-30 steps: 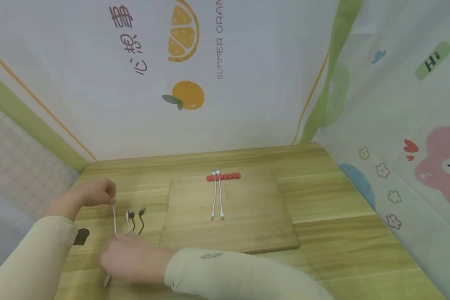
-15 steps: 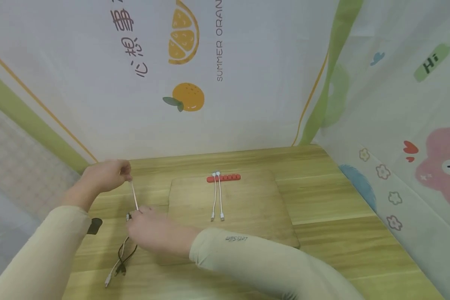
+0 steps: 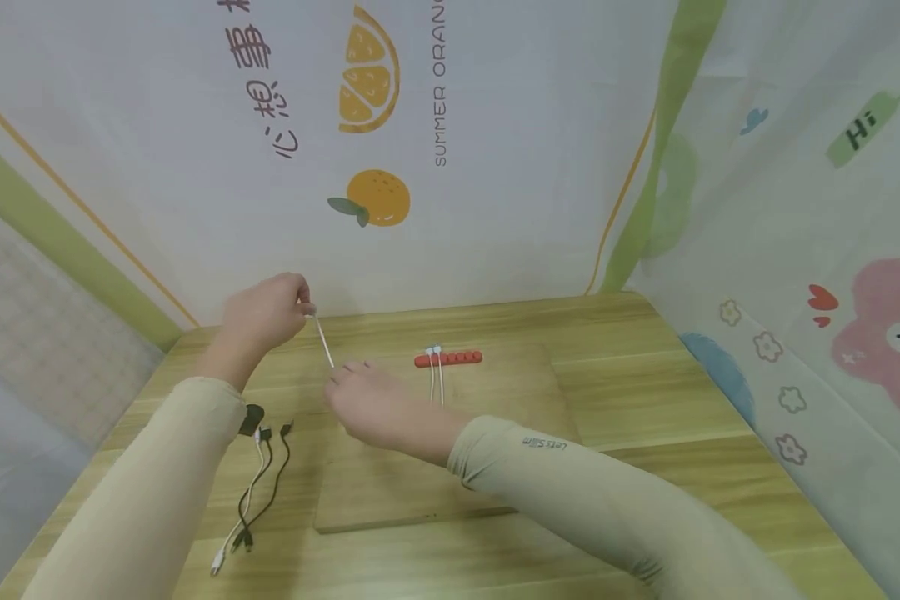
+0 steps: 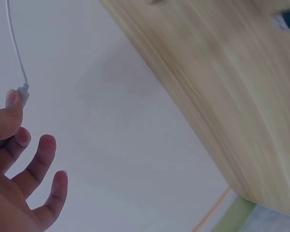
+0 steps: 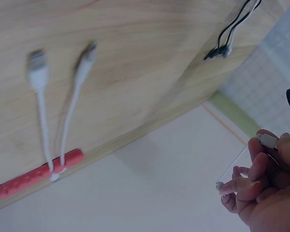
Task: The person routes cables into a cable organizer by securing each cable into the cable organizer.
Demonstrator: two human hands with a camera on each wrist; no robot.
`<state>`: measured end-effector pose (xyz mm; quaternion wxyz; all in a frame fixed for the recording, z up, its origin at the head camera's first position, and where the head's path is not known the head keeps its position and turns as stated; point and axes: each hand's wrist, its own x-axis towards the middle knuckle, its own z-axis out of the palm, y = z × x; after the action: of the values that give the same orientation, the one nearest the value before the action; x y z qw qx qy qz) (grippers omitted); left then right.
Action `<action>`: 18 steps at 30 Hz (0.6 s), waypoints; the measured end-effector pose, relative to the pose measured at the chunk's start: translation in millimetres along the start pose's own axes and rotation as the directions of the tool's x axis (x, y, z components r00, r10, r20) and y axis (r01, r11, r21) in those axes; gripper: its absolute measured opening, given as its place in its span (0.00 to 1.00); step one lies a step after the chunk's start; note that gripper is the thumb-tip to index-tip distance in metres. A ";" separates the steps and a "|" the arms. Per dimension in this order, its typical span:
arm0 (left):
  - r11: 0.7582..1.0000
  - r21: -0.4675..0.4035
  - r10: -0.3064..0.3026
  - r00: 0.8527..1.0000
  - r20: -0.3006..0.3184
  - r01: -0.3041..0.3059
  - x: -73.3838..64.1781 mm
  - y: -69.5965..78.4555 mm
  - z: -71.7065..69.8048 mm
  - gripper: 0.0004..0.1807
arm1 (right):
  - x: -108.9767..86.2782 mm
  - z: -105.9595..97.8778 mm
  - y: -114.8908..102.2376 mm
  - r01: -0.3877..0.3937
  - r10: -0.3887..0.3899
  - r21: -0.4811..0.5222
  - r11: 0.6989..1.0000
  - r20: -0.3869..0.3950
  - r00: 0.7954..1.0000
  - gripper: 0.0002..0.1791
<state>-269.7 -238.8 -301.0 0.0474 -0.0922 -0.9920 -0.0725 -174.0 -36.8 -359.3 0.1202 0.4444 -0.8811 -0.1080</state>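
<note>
My left hand (image 3: 270, 312) is raised over the table's back left and pinches one end connector of a short white USB cable (image 3: 324, 340). In the left wrist view that connector (image 4: 23, 93) sits at the thumb tip, while the other fingers are loosely spread. My right hand (image 3: 382, 408) holds the cable's other end, lower and to the right; its pale connector (image 5: 267, 140) shows between thumb and fingers. The cable runs straight between both hands. Beyond the right hand, a red cable organizer (image 3: 461, 358) carries two white cables (image 5: 42, 104) in its slots at one end.
The organizer lies at the back edge of a wooden board (image 3: 390, 504) on the wood-grain table (image 3: 660, 492). Left of the board lie two black cables (image 3: 281, 483) and a white cable (image 3: 221, 554). A printed curtain (image 3: 510, 208) stands behind the table.
Both hands have moved right and toward the back with the white cable stretched between them, from over the loose cables to the board's left side. The loose cables are uncovered again.
</note>
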 end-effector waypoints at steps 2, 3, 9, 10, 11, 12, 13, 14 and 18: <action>1.000 0.022 0.000 1.000 -0.028 0.000 7.2 14.5 3.5 0.10 | -5.9 3.0 6.8 -0.015 0.015 -0.009 1.000 -0.022 1.000 0.15; 0.999 0.032 0.003 0.999 -0.043 -0.001 10.6 22.6 5.2 0.10 | -9.1 4.4 9.9 -0.021 0.021 -0.007 1.000 -0.029 0.999 0.15; 0.994 0.102 0.049 0.995 -0.085 -0.040 31.8 71.3 18.0 0.08 | -28.6 11.1 28.2 -0.052 0.051 -0.017 0.998 -0.049 0.997 0.14; 0.993 0.111 0.056 0.995 -0.085 -0.046 35.2 78.1 20.8 0.07 | -32.3 12.1 31.3 -0.052 0.052 -0.010 0.999 -0.048 0.998 0.14; 0.992 0.119 0.060 0.995 -0.082 -0.050 38.5 84.3 24.0 0.07 | -36.0 13.4 34.4 -0.052 0.052 -0.001 0.999 -0.048 0.997 0.14; 0.991 0.122 0.067 0.995 -0.079 -0.057 41.7 90.4 27.5 0.07 | -39.8 14.7 37.3 -0.056 0.057 0.008 0.998 -0.047 0.997 0.14; 0.990 0.123 0.074 0.994 -0.077 -0.065 45.2 95.9 31.8 0.07 | -43.8 16.2 40.2 -0.061 0.061 0.011 0.998 -0.045 0.997 0.14; 0.990 0.121 0.082 0.994 -0.070 -0.073 48.4 101.2 36.5 0.06 | -48.3 17.6 42.6 -0.064 0.064 0.017 0.998 -0.040 0.997 0.14; 0.989 0.106 0.110 0.993 -0.044 -0.104 60.3 118.5 58.8 0.06 | -62.2 27.8 50.4 -0.090 0.091 0.028 0.996 -0.038 0.995 0.13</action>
<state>-310.9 -104.1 -336.4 0.0804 -0.1409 -0.9865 -0.0205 -184.9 45.2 -377.8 0.1366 0.4074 -0.8992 -0.0822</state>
